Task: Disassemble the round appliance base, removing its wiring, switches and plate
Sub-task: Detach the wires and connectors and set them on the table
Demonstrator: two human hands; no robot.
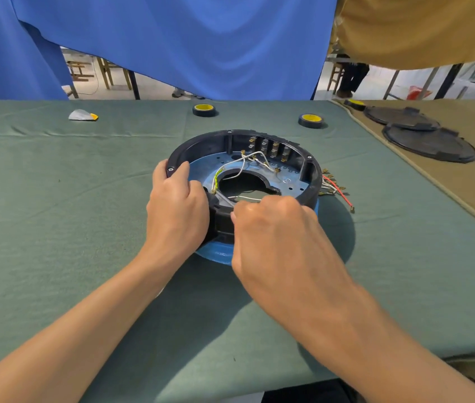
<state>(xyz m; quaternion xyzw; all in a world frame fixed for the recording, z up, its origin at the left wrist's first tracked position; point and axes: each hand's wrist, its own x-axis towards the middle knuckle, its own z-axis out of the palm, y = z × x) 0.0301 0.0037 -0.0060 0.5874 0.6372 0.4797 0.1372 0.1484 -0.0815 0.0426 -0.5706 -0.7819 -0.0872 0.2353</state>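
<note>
The round black plastic appliance base (207, 142), blue metal plate (210, 167) inside, sits on the green-clothed counter (70, 228). The left hand (176, 212) has its grip clamped on the left rim; slackening would let the base skid. The right hand (277, 237), at the near edge, seems closed on a thin white wire (245, 197); a hard tug may snap it. A blue curtain (187, 39) hangs behind the base, dark round lids (429, 142) lie to its right, yellow-cored tape rolls (203, 109) beyond.

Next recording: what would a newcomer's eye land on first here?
The round black appliance base sits mid-table on the green cloth, its blue plate and white wire exposed. The left hand grips its left rim while the right hand pinches that wire at the near edge. Just right of it lie loose terminal-tipped wires.
</note>
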